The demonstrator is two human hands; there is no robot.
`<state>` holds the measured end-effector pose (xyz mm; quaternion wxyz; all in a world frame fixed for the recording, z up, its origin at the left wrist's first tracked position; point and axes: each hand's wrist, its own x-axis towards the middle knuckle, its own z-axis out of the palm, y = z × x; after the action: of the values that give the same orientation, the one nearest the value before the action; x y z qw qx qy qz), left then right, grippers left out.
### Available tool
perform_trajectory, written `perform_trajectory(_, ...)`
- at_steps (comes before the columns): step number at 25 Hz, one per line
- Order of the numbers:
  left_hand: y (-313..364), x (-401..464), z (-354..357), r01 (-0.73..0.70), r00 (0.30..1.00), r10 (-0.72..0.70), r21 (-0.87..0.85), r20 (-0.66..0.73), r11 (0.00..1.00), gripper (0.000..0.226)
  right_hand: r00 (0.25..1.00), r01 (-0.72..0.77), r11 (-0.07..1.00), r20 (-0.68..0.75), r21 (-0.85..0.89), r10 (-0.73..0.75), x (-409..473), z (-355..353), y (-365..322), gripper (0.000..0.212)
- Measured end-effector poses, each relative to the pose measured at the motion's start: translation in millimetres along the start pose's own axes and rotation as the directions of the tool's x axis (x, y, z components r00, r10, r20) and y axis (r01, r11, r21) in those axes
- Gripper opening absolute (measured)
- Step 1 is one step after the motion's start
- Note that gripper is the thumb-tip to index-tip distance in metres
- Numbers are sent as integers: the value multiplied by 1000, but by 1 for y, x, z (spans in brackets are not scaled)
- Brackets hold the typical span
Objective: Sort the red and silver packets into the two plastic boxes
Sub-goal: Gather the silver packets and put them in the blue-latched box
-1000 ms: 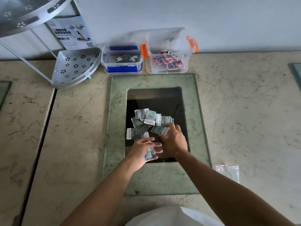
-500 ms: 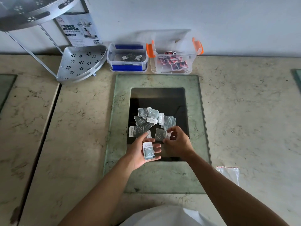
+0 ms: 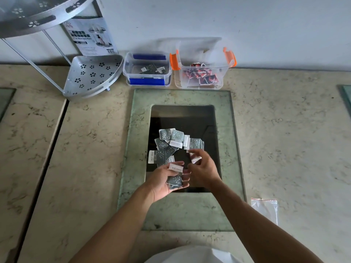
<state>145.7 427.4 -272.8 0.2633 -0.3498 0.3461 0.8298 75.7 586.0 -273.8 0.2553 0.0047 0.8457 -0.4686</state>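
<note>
Several silver packets [image 3: 176, 142] lie in a loose pile on the dark glass panel [image 3: 207, 122] in the middle of the counter. My left hand [image 3: 163, 180] is palm up and grips a small stack of silver packets [image 3: 175, 178]. My right hand [image 3: 204, 168] pinches one more silver packet [image 3: 195, 160] just right of that stack. At the back stand the clear box with blue clips [image 3: 127, 71], holding a few silver packets, and the clear box with orange clips [image 3: 222, 80], holding several red packets [image 3: 204, 77].
A perforated metal corner shelf [image 3: 91, 76] stands at the back left with a printed card [image 3: 91, 35] behind it. An empty zip bag [image 3: 265, 208] lies on the marble counter to the right of my right arm. The wall closes off the back.
My right hand has lifted a silver packet off the pile and brought it toward my left hand. The left hand has turned palm up with its stack. The camera has tilted slightly.
</note>
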Motion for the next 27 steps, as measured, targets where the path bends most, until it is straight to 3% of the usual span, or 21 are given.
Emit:
perform_trajectory(2,0,5,-1,-10,1000,10,0,-11,1000,55,971,-143,975,-213,-169,106,2,0,3,43)
perform_trajectory(3,0,7,-1,-13,1000,13,8,-13,1000,60,956,-204,956,-253,-213,148,2,2,4,46)
perform_trajectory(7,2,12,8,-22,998,22,8,-53,1000,43,935,-291,936,-267,-200,234,4,4,2,45)
perform_trajectory(11,4,14,11,-38,995,36,-20,-95,999,19,954,-189,979,-250,-75,165,5,-3,4,22)
perform_trajectory(15,6,13,12,24,996,-23,5,-82,1000,40,971,-210,957,-72,202,228,-8,-17,14,7)
perform_trajectory(18,3,8,13,91,993,-83,98,-80,991,53,965,-256,865,57,430,257,-18,-34,18,12)
perform_trajectory(21,2,6,15,163,986,-164,166,-10,973,68,944,-245,919,293,310,153,-18,-41,14,15)
perform_trajectory(23,4,4,18,172,975,-198,223,99,959,69,916,-112,988,396,110,60,-14,-34,5,13)
perform_trajectory(25,7,2,21,101,976,-142,236,164,966,52,956,-29,999,293,30,19,-4,-22,-3,8)
perform_trajectory(27,13,8,21,37,987,-61,157,151,987,35,996,-62,994,65,91,57,12,-16,-8,7)
